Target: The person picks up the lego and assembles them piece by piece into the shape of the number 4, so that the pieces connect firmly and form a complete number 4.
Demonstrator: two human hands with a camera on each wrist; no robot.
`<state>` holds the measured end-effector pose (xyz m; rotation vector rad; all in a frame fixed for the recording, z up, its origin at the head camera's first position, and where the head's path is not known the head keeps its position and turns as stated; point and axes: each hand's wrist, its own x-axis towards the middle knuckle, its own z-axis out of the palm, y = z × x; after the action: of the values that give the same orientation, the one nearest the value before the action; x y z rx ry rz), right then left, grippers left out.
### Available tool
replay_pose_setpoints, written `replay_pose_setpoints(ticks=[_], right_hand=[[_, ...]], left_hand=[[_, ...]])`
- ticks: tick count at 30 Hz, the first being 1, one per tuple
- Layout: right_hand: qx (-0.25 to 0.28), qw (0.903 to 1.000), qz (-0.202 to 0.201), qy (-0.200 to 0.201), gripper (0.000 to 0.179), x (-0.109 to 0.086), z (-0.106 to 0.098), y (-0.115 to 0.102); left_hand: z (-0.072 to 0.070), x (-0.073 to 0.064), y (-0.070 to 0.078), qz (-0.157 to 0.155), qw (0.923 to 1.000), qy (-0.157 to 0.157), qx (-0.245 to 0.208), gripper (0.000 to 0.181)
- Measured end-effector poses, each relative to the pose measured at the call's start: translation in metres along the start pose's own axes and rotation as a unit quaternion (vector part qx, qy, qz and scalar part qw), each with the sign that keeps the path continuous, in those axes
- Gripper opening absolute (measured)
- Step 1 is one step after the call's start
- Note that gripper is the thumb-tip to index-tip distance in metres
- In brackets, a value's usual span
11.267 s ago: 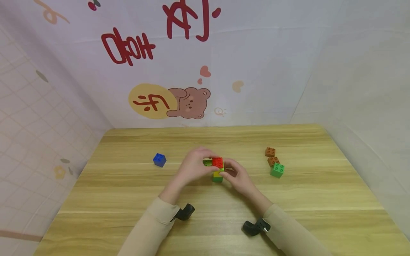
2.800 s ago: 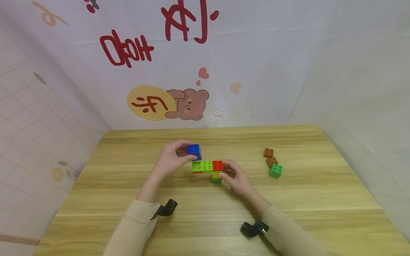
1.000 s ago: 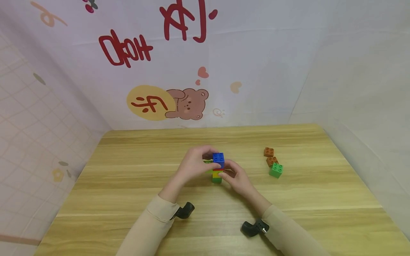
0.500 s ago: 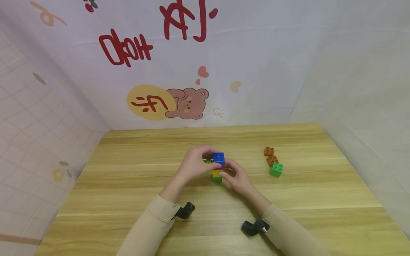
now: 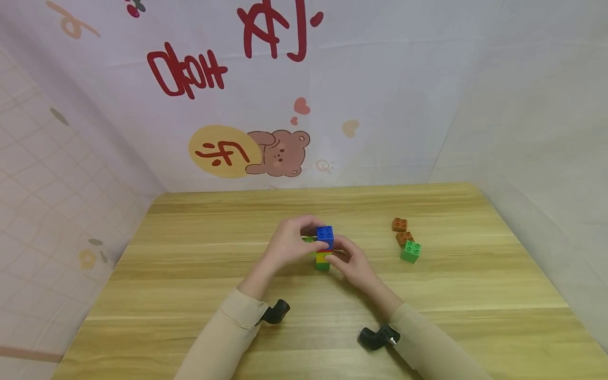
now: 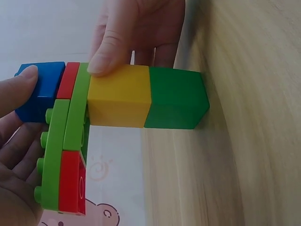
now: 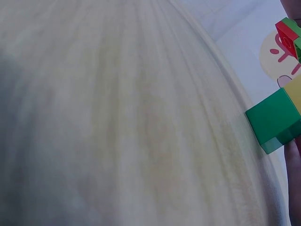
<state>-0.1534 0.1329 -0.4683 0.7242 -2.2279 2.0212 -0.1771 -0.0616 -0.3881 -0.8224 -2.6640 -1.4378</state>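
Pinching one stack (image 5: 324, 258) of blocks in two places, the left hand (image 5: 291, 243) and right hand (image 5: 352, 264) meet over a wooden table (image 5: 427, 306).

The left hand is curled, thumb in front, on the one blue block (image 5: 325, 234) at the top; the right hand, also partly closed, grips the one yellow block (image 6: 120, 96) lower down. Beneath that sits one dark green block (image 6: 176, 99). Above the yellow, two lime-green pieces (image 6: 79, 117) step out leftward, with two red pieces (image 6: 69, 174): one under the blue block, one under the upper lime-green piece's outer end. Off to the right lie two orange-brown bricks (image 5: 400, 225) and one light green brick (image 5: 410, 252), close together.
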Motion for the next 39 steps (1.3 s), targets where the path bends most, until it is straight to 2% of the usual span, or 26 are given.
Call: replay_pose_setpoints(ticks=[10, 17, 33, 39], right_hand=[[-0.001, 1.0, 0.005, 0.007, 0.032, 0.0001, 0.0001, -0.0001], [-0.008, 0.9999, 0.009, 0.009, 0.032, 0.0003, -0.0004, -0.0004], [-0.007, 0.9999, 0.004, 0.008, 0.032, 0.0001, 0.0011, -0.0024], [-0.005, 0.9999, 0.014, 0.007, 0.033, -0.0009, 0.0016, -0.0017]], left_hand=[[0.0016, -0.0006, -0.001, -0.006, 0.9999, 0.008, -0.006, 0.029], [0.0047, -0.0012, -0.0049, 0.007, 0.9998, 0.012, -0.017, 0.027], [0.0025, -0.0023, -0.0039, 0.009, 0.9999, 0.006, -0.009, 0.027], [0.0033, -0.0038, -0.0061, 0.017, 0.9998, 0.009, -0.005, 0.027]])
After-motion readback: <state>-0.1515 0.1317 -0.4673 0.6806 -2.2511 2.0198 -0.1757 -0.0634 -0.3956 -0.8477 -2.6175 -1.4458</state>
